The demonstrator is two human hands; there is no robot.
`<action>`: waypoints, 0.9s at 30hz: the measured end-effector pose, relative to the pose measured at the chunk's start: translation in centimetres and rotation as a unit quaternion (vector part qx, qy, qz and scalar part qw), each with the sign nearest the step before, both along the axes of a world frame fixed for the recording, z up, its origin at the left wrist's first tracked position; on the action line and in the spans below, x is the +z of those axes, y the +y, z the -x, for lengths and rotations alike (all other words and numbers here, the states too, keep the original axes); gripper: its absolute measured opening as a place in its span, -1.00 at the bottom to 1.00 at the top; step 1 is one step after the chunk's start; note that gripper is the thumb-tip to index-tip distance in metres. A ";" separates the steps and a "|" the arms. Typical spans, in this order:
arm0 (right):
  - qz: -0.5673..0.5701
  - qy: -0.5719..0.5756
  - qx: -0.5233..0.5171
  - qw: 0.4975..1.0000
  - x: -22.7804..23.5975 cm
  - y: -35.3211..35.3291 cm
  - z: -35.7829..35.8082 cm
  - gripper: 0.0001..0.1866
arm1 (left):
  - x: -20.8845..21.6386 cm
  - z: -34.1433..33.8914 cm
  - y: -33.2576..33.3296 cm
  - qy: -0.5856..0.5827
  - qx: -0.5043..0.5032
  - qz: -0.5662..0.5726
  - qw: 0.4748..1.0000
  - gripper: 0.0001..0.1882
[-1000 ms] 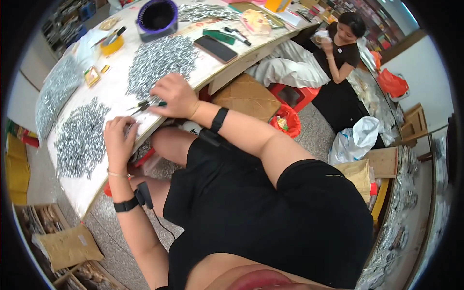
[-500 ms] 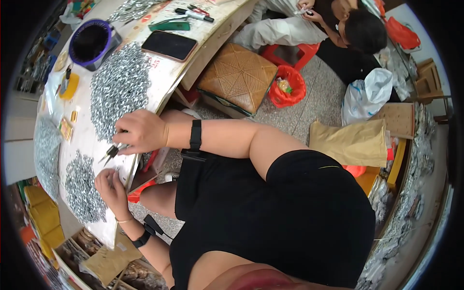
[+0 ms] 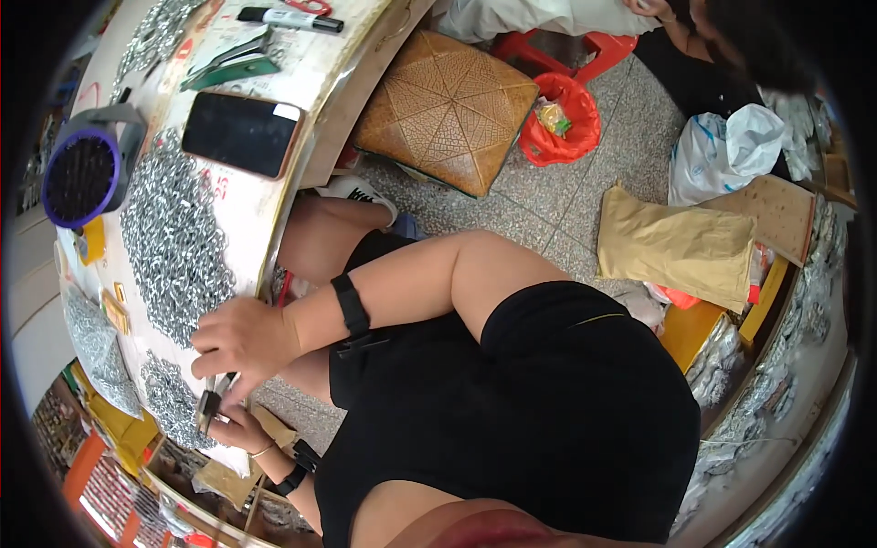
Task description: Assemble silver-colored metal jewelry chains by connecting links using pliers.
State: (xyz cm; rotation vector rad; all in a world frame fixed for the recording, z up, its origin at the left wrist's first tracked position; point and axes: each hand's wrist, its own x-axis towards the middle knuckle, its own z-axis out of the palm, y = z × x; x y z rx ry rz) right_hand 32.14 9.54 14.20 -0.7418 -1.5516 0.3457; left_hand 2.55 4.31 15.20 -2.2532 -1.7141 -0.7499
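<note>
right hand point(image 3: 245, 340) is gripping pliers point(image 3: 210, 405), mostly closed; left hand point(image 3: 240, 429) is sitting half-curled at their tip, can't tell what it's holding.

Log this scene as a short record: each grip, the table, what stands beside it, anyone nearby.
Right grip: closed on pliers
Left grip: close by the pliers' nose; anything held is too small to tell
Table: large silver pile, smaller silver pile, phone, marker, purple-rimmed tub
Beside table: brown stool, red bin
Nearby: another person, partly in view
</note>
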 end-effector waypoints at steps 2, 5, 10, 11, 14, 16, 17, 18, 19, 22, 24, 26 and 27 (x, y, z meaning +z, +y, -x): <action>-0.009 0.000 0.024 1.000 0.3 0.1 -0.7 -0.47 | 0.1 1.0 0.0 0.081 0.000 -0.017 0.997 -0.68; -0.013 0.000 0.040 0.999 -0.1 0.1 -0.6 -0.43 | 0.4 -1.1 -0.1 0.095 0.036 -0.003 0.995 -0.65; -0.024 0.033 0.079 0.996 -0.3 0.0 -0.9 -0.41 | 0.6 -3.0 -0.3 -0.005 0.100 0.047 0.994 -0.62; -0.028 0.050 0.092 0.994 -0.1 0.0 -1.0 -0.42 | 0.6 -2.7 -0.4 -0.028 0.095 0.051 0.994 -0.62; -0.016 0.089 0.105 0.990 -0.6 0.2 -0.8 -0.44 | 0.5 -1.4 0.4 0.082 0.069 0.038 0.994 -0.64; -0.010 0.105 0.112 0.988 -0.7 0.4 -0.7 -0.45 | 0.6 -1.3 0.6 0.134 0.058 0.030 0.989 -0.64; -0.007 0.105 0.115 0.988 -0.6 0.4 -0.7 -0.44 | 1.0 -1.5 0.5 0.148 0.048 0.029 0.987 -0.65; -0.004 0.104 0.118 0.988 -0.5 0.4 -0.8 -0.44 | 1.3 -1.7 0.3 0.162 0.038 0.029 0.986 -0.65; 0.000 0.102 0.121 0.987 -0.4 0.3 -0.9 -0.43 | 1.4 -1.7 0.2 0.176 0.028 0.028 0.984 -0.65; -0.018 0.102 0.121 0.987 -0.2 0.1 -1.5 -0.44 | 0.8 0.5 0.5 0.164 0.064 0.050 0.983 -0.58; -0.026 0.101 0.124 0.987 -0.4 0.1 -1.6 -0.45 | 0.8 0.1 0.0 0.156 0.086 0.063 0.982 -0.52; -0.025 0.077 0.141 0.987 -0.9 0.3 -1.6 -0.47 | 1.1 -2.5 0.3 0.169 0.072 0.034 0.982 -0.67; -0.026 0.066 0.147 0.987 -0.9 0.3 -1.5 -0.48 | 1.4 -3.3 0.4 0.177 0.064 0.018 0.982 -0.69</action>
